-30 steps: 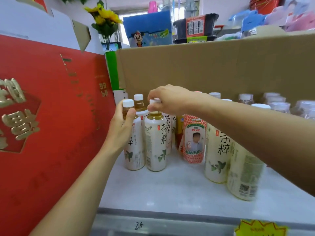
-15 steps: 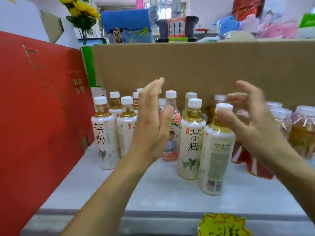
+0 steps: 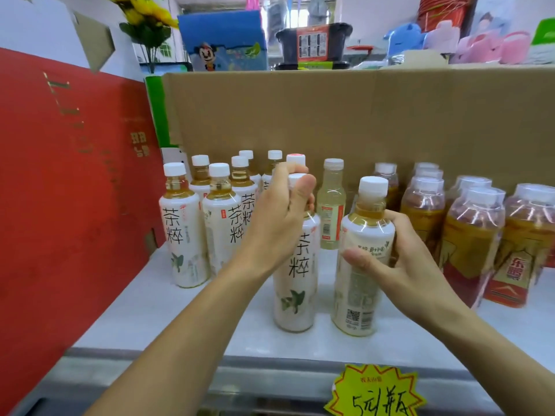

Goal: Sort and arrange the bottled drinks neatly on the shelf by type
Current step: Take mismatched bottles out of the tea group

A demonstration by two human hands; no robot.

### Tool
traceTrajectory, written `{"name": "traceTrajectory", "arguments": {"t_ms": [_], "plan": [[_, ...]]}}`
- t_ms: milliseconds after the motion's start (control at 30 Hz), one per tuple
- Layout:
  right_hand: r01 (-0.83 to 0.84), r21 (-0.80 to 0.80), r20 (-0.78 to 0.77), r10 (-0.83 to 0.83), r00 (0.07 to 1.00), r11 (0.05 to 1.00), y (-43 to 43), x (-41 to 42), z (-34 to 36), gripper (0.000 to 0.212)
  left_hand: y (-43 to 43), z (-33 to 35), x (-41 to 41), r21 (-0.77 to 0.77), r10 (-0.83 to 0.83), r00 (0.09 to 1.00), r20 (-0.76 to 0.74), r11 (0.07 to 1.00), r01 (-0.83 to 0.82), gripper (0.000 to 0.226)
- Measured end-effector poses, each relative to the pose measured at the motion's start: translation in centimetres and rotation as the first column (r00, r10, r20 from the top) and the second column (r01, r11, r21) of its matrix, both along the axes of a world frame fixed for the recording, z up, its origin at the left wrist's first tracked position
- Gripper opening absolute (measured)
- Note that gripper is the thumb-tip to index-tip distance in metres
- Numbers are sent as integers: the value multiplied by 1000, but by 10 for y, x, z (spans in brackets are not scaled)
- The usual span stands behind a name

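Note:
Several white-labelled tea bottles point(image 3: 184, 226) stand grouped at the shelf's left. My left hand point(image 3: 277, 217) grips the neck of another white tea bottle point(image 3: 295, 280) standing near the front. Beside it, my right hand point(image 3: 399, 259) holds the body of a white tea bottle point(image 3: 362, 265) with its back label facing me. Behind my left hand a pink-capped bottle point(image 3: 295, 160) is mostly hidden. A pale clear bottle point(image 3: 330, 205) stands at the back centre. Amber bottles with red-and-gold labels point(image 3: 468, 235) fill the right side.
A tall cardboard wall point(image 3: 330, 115) closes the back of the white shelf point(image 3: 180, 310). A red box point(image 3: 69, 190) borders the left. A yellow price tag point(image 3: 375, 391) hangs on the front edge. Assorted goods sit above the cardboard.
My left hand went from open in front of the bottles to gripping a white tea bottle's neck. My right hand dropped from the cap to the body of its bottle.

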State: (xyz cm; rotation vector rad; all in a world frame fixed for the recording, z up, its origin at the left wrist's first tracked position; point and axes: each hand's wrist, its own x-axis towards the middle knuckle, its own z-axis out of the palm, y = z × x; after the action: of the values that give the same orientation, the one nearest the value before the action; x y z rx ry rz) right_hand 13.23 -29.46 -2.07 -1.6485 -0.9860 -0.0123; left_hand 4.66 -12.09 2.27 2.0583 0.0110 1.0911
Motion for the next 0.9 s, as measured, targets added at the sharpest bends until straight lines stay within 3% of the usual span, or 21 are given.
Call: {"name": "traceTrajectory", "arguments": {"t_ms": [200,333,500,567,633,700,767,900], "plan": [[-132,3,-21,132,991,991,57,-30,-1,63,51,-6,-58,27,195,974,113,980,-199,25],[-165,7,20,165,986,986,116,-61,-3,68,83,-9,-75,24,319,936,147,945,-326,24],[-158,-21,72,159,985,987,138,-70,-5,76,95,-11,-80,35,358,920,158,930,-367,21],[-82,111,68,75,995,990,129,-56,1,75,93,-11,-82,25,347,925,151,935,-355,21],[128,259,11,-136,991,957,124,-29,7,78,90,-12,-82,5,350,926,143,935,-355,23],[249,188,-61,-242,968,950,130,-1,7,89,87,-13,-83,-11,357,925,127,933,-359,26],[236,30,-121,-230,966,971,141,15,-1,98,87,-14,-83,-22,364,925,111,931,-364,31],[142,-34,-208,-146,967,989,145,23,-14,69,90,-18,-84,-31,404,909,100,914,-404,50]]}}
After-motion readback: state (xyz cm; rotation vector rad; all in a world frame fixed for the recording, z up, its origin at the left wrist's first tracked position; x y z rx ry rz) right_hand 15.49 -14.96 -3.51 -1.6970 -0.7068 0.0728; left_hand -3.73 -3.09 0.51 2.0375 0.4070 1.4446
